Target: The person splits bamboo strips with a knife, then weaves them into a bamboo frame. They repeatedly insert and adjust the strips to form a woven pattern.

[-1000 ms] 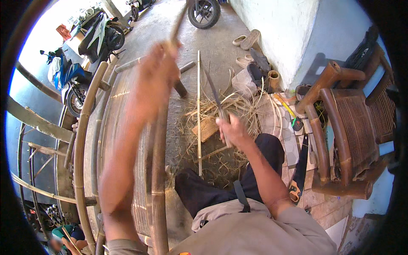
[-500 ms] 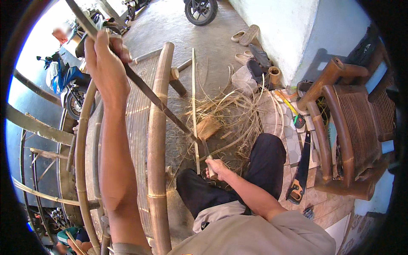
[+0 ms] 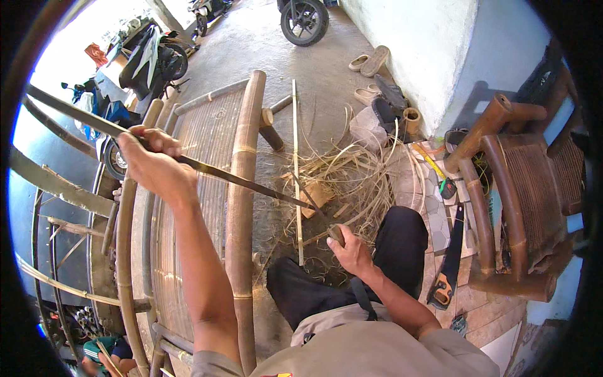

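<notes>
My left hand (image 3: pixel 157 166) is closed around a long dark bamboo strip (image 3: pixel 232 178), which slants across the bamboo bench (image 3: pixel 241 188). Its lower end reaches down to the right, over the floor in front of my knees. In my right hand (image 3: pixel 353 252) is a knife by its wooden handle (image 3: pixel 337 235), above my lap. The thin blade points up and left, crossing the strip near its lower end; whether they touch I cannot tell. Below lie a pale wooden block (image 3: pixel 319 200) and a heap of bamboo shavings (image 3: pixel 364 160). A pale bamboo strip (image 3: pixel 296 144) lies lengthwise beside the bench.
On the tiles to my right lie a handsaw (image 3: pixel 447 270) and a tape measure (image 3: pixel 447 188). A brown bamboo chair (image 3: pixel 518 188) stands beyond them. Sandals (image 3: pixel 375 61) lie along the wall, and motorbikes (image 3: pixel 151 63) stand further off. Another person (image 3: pixel 110 355) sits at the lower left.
My left hand has come down and nearer, so the strip lies at a flatter slant. My right hand with the knife has shifted right, toward the strip's lower end.
</notes>
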`<move>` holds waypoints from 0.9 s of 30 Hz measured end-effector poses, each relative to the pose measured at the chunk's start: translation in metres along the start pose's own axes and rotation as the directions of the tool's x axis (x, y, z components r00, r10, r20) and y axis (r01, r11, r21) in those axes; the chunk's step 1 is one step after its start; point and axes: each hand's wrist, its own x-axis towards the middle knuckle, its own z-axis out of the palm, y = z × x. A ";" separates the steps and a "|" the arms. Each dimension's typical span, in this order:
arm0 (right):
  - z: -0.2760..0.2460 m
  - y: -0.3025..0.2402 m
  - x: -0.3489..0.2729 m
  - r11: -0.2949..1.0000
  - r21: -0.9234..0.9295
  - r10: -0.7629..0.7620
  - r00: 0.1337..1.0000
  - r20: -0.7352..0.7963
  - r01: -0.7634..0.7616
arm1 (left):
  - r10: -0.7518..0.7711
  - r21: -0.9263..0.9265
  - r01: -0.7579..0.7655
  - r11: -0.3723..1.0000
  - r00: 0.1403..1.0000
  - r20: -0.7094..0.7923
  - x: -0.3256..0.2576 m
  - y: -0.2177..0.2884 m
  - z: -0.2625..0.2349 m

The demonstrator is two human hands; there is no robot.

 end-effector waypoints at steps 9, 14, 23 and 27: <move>0.008 -0.075 0.023 0.958 0.286 -0.071 0.990 0.123 0.033 | 0.108 -0.026 -0.107 0.994 0.993 0.041 -0.032 0.029 -0.006; 0.006 -0.133 0.024 0.906 0.343 -0.277 0.960 0.037 0.248 | 0.104 -0.008 -0.104 0.995 0.990 0.092 -0.049 0.034 -0.010; 0.033 -0.139 0.037 0.926 0.272 -0.284 0.958 0.047 0.261 | 0.157 0.040 -0.157 0.987 0.988 -0.007 -0.075 0.028 -0.010; 0.034 -0.125 0.042 0.861 0.247 -0.425 0.896 -0.128 0.443 | 0.168 0.049 -0.168 0.985 0.986 -0.010 -0.067 0.024 -0.012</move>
